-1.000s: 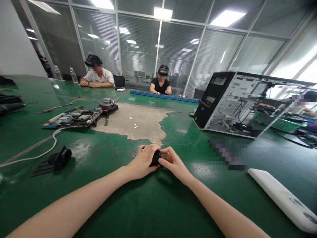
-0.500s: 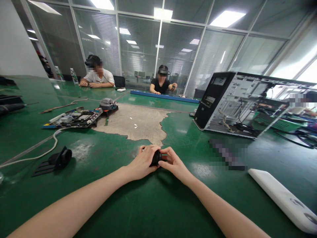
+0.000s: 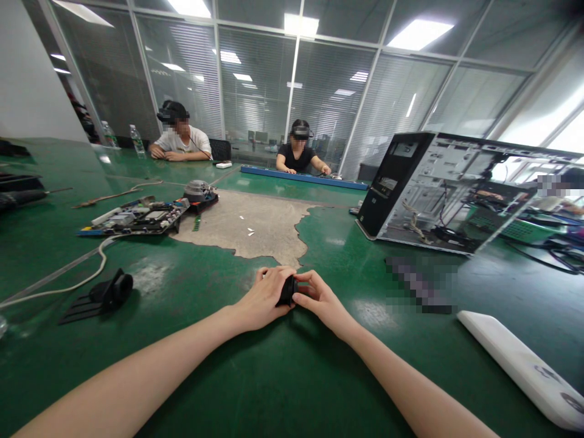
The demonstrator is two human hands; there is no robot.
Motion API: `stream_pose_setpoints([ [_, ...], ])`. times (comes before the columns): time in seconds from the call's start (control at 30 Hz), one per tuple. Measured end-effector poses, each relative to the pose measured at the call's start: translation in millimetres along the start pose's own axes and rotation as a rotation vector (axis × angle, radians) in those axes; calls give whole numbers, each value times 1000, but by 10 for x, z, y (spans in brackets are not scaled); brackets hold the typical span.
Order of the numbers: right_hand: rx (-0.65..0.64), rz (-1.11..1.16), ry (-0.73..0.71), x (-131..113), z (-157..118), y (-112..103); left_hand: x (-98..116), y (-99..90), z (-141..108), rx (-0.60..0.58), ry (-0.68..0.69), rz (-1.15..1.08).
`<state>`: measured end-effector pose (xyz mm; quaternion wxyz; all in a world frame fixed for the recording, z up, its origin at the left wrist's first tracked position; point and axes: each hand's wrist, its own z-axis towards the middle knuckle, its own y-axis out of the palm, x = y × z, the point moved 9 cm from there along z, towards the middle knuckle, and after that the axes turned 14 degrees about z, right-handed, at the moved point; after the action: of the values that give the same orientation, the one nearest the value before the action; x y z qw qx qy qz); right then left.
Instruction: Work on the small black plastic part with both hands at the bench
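Observation:
Between my two hands is a small black part (image 3: 286, 293), mostly covered, so its exact kind cannot be made out. My left hand (image 3: 266, 294) wraps over it from the left, fingers curled across its top and thumb below. At its right end, my right hand (image 3: 318, 299) pinches the rim between thumb and fingers. Both hands are low over the green table (image 3: 292, 377), near the torn edge of a bare beige patch (image 3: 269, 225).
Left of me lie a black bracket-like piece with a round opening (image 3: 119, 288), a circuit board (image 3: 141, 218), a cooling fan (image 3: 199, 191) and a pale cable (image 3: 98, 267). An opened computer case (image 3: 410, 188) stands right, beyond a white elongated object (image 3: 515, 365). Two people sit opposite.
My hands and the black part stay almost still. Across the table, the person in black has lowered a raised hand to the tabletop.

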<state>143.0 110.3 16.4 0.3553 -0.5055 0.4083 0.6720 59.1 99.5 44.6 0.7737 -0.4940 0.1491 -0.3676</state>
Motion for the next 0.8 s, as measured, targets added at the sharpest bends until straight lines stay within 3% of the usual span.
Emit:
stream_pose_setpoints([
  [0.8, 3, 42, -9, 12, -14, 1, -9, 24, 2, -10, 0, 15],
])
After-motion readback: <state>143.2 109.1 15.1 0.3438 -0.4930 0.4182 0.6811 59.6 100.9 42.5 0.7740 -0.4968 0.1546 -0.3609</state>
